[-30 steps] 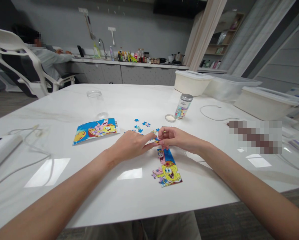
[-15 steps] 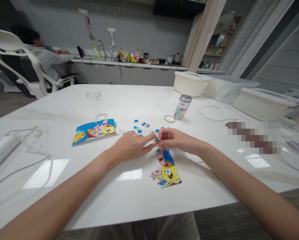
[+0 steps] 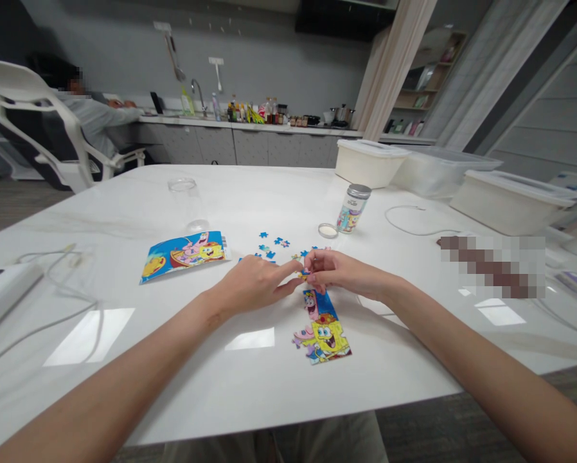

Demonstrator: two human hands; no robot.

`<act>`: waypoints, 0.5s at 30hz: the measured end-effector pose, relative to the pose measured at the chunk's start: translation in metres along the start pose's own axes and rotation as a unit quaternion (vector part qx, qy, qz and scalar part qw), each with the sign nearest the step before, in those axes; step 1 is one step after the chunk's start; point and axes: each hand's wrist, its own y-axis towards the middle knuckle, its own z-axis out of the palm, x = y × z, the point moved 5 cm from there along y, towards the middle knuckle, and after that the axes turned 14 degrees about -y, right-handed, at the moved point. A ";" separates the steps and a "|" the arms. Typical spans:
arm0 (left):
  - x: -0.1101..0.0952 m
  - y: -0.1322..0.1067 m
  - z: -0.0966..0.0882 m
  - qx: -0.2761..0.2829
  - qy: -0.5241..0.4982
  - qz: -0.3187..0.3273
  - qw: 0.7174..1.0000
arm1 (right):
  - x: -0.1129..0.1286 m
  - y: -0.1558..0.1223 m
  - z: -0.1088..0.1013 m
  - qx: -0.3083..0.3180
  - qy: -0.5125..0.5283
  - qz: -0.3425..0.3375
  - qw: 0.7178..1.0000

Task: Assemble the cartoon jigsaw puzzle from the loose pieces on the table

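Piece in hand: a small blue-and-yellow puzzle piece [image 3: 304, 272] is held just beyond the far end of the joined section [image 3: 329, 337], largely covered by fingers.
Right hand: the piece is pinched between thumb and fingers of the right hand [image 3: 335, 271].
Left hand: thumb and forefinger of the left hand [image 3: 256, 283] are brought to the same piece from its left; whether they are closed on it cannot be told.
Handling: the piece is judged light, thin and fairly stiff, with interlocking tabs that could be creased or torn if bent; it is best taken by opposite edges.
Joined section: a tall strip of cartoon figures is laid flat; being held by its interlocks alone, it would probably come apart if lifted by one corner.
Loose pieces: more pieces [image 3: 270, 254] are scattered beyond the joined section, to its left.
Printed sheet: a picture sheet [image 3: 192, 256] is laid well to the section's left.
Jar: a metal-topped jar [image 3: 352, 209] is stood beyond the section, to its right.
Worktop: a glossy white surface [image 3: 182, 399] is spread beneath the section, probably slippery under card.
Room: kitchen cabinets [image 3: 283, 146] and a seated person [image 3: 86, 119] are seen far beyond it.
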 end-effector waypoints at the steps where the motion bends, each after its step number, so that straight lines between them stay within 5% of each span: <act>1: 0.000 0.000 0.000 0.004 -0.002 0.001 1.000 | 0.000 0.000 0.000 0.003 0.000 0.001 1.000; 15: 0.002 -0.001 0.005 0.044 0.000 -0.019 0.999 | 0.003 -0.001 0.003 0.009 0.002 0.001 1.000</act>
